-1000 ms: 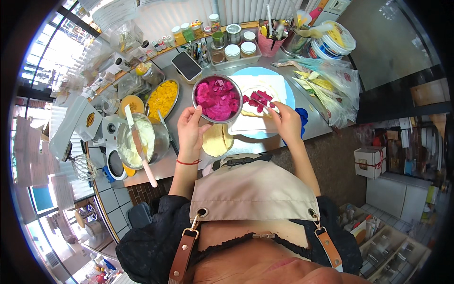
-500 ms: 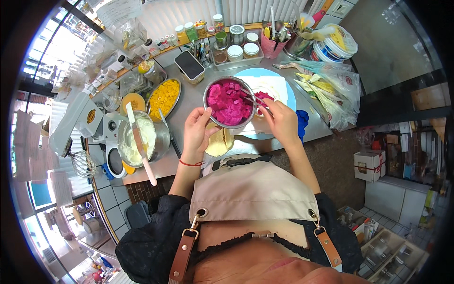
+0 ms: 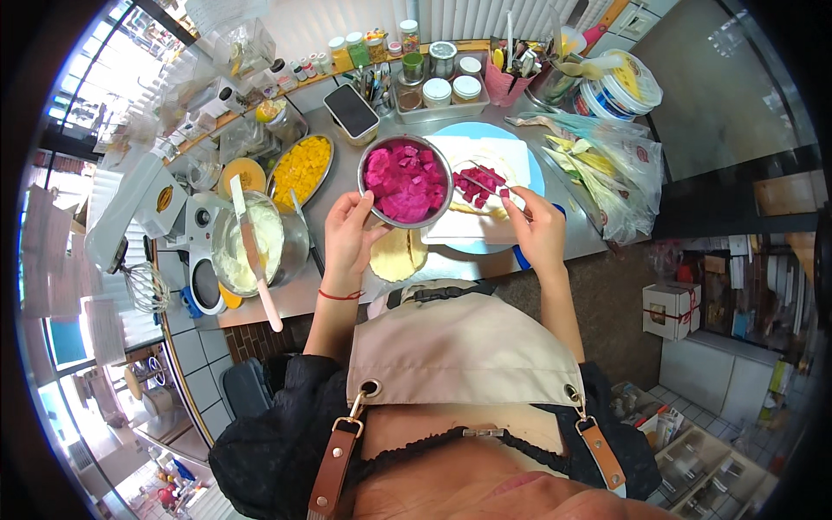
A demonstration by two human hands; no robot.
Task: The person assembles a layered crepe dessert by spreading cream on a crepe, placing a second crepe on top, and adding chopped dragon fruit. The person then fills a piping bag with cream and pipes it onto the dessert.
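My left hand (image 3: 351, 230) grips the rim of a round metal bowl (image 3: 445, 201), thumb on top, and holds it tilted above the counter. Magenta dragon fruit cubes (image 3: 403, 178) fill the bowl. Between the closed fingers of my right hand (image 3: 539, 230) is a slim metal utensil (image 3: 492, 179), perhaps a fork; its tip is hard to make out. It lies over a small pile of dragon fruit (image 3: 472, 192) on a cream-covered round cake layer (image 3: 513, 166). Under the cake are a white board (image 3: 451, 234) and a pale blue round stand (image 3: 535, 178). A pale sponge piece (image 3: 397, 258) sits below the bowl.
To the left stand a mixing bowl of white cream (image 3: 290, 251) with a spatula (image 3: 256, 260) across it, a stand mixer (image 3: 143, 208) and an oval dish of diced yellow fruit (image 3: 301, 172). Jars (image 3: 438, 91) line the back. Plastic bags (image 3: 628, 173) lie right.
The metal bowl has shifted left in my left hand, uncovering more of the cake. My right hand has moved right and down with the utensil, away from the bowl and over the cake.
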